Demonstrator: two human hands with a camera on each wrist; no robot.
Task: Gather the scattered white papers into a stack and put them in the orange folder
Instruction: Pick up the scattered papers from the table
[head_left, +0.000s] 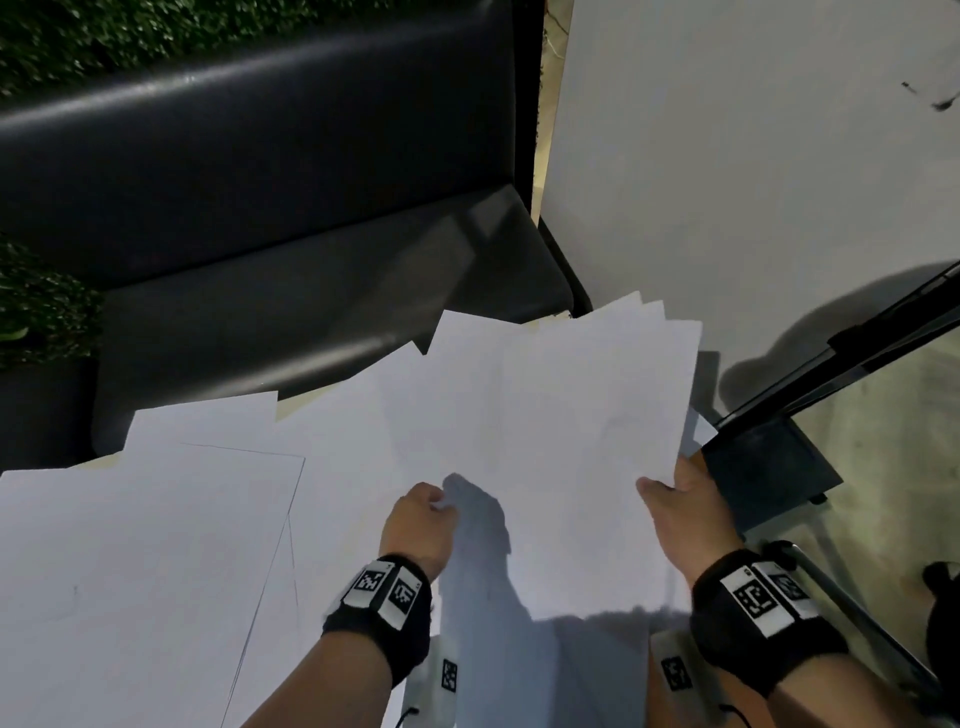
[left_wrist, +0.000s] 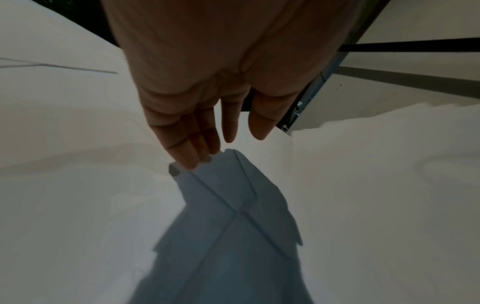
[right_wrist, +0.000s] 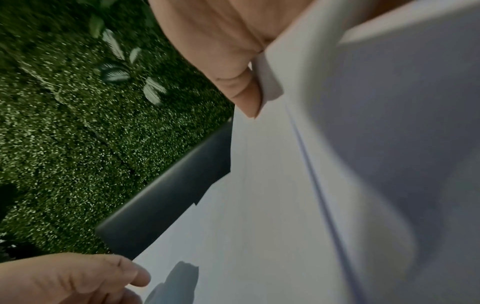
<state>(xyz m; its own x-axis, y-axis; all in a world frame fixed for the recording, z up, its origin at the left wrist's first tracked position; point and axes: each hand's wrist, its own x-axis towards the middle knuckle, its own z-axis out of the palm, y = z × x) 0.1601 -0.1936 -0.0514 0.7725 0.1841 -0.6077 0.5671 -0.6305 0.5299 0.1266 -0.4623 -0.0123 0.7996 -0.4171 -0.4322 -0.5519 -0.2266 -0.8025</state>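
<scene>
**Right hand gripped the gathered sheets, left at their corner**

Right hand (head_left: 685, 514) pinched the fanned stack (head_left: 545, 426) at its right edge, thumb on top. Left hand (head_left: 421, 525) had curled fingers (left_wrist: 192, 156) at the stack's near-left corner; a pinch could not be confirmed. More sheets (head_left: 130, 545) lay loose on the left, overlapping. Black sofa (head_left: 260, 208) behind. The stack's far edges were uneven.

A fanned bunch of papers (head_left: 545, 441) is held above more loose sheets (head_left: 145, 561) that lie spread to its left; the right hand (head_left: 685, 519) holds its right edge, the left hand (head_left: 423, 525) is at its left corner; a bench (head_left: 291, 249) stands behind; a board (head_left: 727, 156) rises at the right.
</scene>
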